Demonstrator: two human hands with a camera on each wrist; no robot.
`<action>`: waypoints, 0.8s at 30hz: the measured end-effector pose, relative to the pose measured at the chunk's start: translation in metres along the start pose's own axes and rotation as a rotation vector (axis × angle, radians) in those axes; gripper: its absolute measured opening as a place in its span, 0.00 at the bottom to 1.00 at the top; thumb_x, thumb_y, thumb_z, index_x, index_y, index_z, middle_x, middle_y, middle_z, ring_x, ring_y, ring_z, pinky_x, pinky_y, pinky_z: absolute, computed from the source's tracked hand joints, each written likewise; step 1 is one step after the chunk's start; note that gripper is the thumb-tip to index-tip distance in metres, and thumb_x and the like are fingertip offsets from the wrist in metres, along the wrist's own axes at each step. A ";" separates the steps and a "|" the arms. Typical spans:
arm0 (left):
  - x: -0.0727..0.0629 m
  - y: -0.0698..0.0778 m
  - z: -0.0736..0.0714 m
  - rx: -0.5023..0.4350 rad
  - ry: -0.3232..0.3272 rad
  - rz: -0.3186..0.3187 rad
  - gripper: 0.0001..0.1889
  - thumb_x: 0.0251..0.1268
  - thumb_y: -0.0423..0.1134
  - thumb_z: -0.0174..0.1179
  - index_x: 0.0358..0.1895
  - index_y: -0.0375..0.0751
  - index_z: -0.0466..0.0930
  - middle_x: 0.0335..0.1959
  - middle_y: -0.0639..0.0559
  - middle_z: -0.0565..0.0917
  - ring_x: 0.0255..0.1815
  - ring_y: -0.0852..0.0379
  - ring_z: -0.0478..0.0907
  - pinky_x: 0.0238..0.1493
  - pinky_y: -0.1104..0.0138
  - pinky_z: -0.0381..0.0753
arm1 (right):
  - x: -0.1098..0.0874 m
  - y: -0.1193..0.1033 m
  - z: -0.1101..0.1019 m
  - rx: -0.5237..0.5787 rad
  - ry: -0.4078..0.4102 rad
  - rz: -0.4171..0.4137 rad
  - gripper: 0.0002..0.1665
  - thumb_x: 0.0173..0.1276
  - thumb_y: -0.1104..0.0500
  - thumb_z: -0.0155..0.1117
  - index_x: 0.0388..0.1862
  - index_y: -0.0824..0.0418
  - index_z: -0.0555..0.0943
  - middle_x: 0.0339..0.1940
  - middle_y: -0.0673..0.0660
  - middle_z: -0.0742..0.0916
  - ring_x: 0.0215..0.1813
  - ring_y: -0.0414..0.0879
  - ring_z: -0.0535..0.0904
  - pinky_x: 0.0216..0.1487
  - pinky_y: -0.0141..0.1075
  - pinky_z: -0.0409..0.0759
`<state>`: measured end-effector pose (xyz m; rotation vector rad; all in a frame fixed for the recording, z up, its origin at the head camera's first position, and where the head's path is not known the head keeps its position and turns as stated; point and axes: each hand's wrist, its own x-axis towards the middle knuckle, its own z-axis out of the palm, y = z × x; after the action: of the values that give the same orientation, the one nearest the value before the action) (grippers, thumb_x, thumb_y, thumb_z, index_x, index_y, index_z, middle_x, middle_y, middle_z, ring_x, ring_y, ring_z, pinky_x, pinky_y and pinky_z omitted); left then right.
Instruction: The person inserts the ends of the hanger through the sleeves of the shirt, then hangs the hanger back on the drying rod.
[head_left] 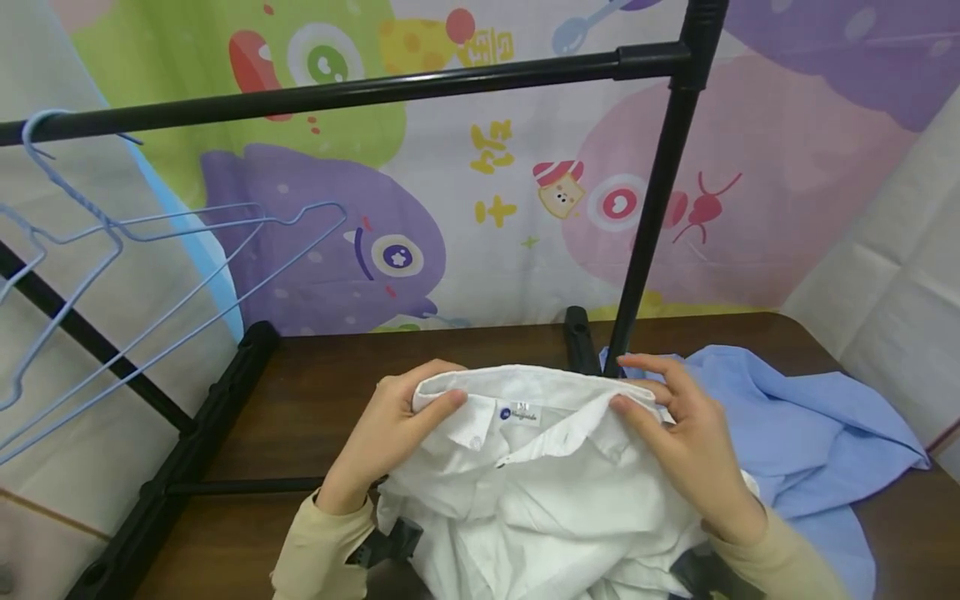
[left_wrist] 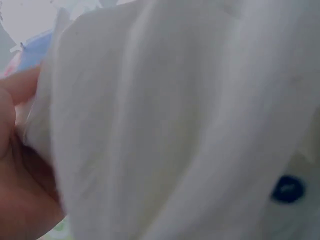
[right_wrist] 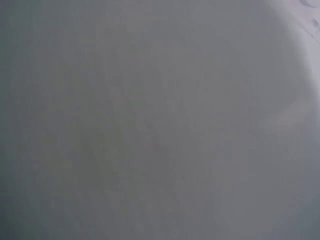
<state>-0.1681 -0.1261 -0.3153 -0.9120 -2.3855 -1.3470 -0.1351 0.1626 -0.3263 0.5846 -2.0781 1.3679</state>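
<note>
Both hands hold up a white shirt (head_left: 517, 500) by its waist-like top edge, the collar, whose inner label faces the head camera. My left hand (head_left: 393, 425) pinches the collar's left end, thumb in front and fingers behind. At the other end my right hand (head_left: 686, 442) pinches the collar between thumb and fingers. White cloth (left_wrist: 150, 120) fills most of the left wrist view, with part of the left hand (left_wrist: 25, 165) at its edge. In the right wrist view blurred cloth (right_wrist: 150, 120) hides the right hand.
A light blue garment (head_left: 795, 433) lies crumpled on the brown table (head_left: 360, 400) at the right. Light blue wire hangers (head_left: 112, 225) hang at the left from the black rack's top bar (head_left: 450, 81). A black post (head_left: 648, 200) rises behind the right hand.
</note>
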 end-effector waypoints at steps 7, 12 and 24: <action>0.005 -0.011 0.004 0.011 0.052 -0.019 0.07 0.60 0.41 0.58 0.38 0.48 0.83 0.35 0.56 0.85 0.35 0.64 0.79 0.35 0.70 0.77 | 0.004 0.009 0.000 -0.111 -0.038 0.072 0.15 0.56 0.67 0.65 0.42 0.55 0.83 0.32 0.45 0.86 0.26 0.34 0.71 0.25 0.26 0.68; 0.002 -0.013 0.000 0.003 0.051 -0.081 0.08 0.60 0.43 0.58 0.42 0.50 0.81 0.37 0.57 0.84 0.35 0.64 0.77 0.36 0.70 0.76 | 0.003 0.011 0.002 -0.081 -0.068 0.097 0.13 0.57 0.67 0.64 0.42 0.56 0.83 0.36 0.41 0.85 0.28 0.33 0.74 0.28 0.25 0.70; 0.000 -0.012 -0.052 0.361 0.296 0.047 0.08 0.57 0.35 0.61 0.41 0.42 0.81 0.31 0.54 0.84 0.31 0.62 0.77 0.30 0.74 0.72 | 0.001 0.008 0.001 -0.030 -0.082 0.109 0.13 0.58 0.67 0.63 0.42 0.57 0.82 0.33 0.42 0.85 0.30 0.34 0.77 0.30 0.25 0.73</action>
<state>-0.1804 -0.1745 -0.2951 -0.6163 -2.2552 -0.9151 -0.1415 0.1644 -0.3315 0.5296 -2.2211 1.3914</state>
